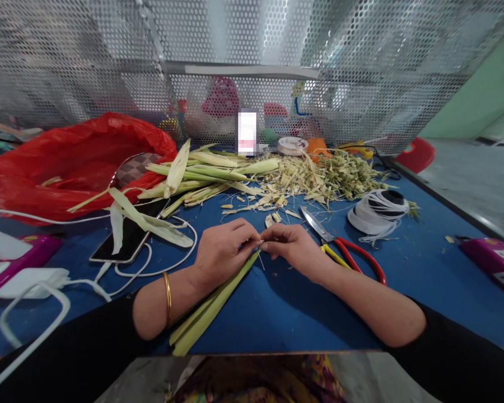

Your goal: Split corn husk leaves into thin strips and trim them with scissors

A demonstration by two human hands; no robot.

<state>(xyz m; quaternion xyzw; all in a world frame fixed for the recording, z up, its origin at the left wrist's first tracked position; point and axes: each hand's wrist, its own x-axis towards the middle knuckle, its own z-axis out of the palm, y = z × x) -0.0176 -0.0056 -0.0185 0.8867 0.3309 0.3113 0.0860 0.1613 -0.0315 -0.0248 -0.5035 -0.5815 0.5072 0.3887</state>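
My left hand (224,249) pinches the upper end of a long green leaf stalk (212,308) that slants down toward the table's front edge. My right hand (292,246) meets it fingertip to fingertip, its fingers closed on the same tip of the stalk; a thin thread seems to run between the fingers. A gold bangle (167,291) sits on my left wrist. Red-handled scissors (346,252) lie just right of my right hand. A spool of white string (380,208) rests farther right.
A pile of green leaves (210,168) and cut scraps (319,176) lies at the back of the blue table (277,302). A red plastic bag (71,162), a phone (130,238) with white cables and chargers (29,280) fill the left. Perforated metal screens stand behind.
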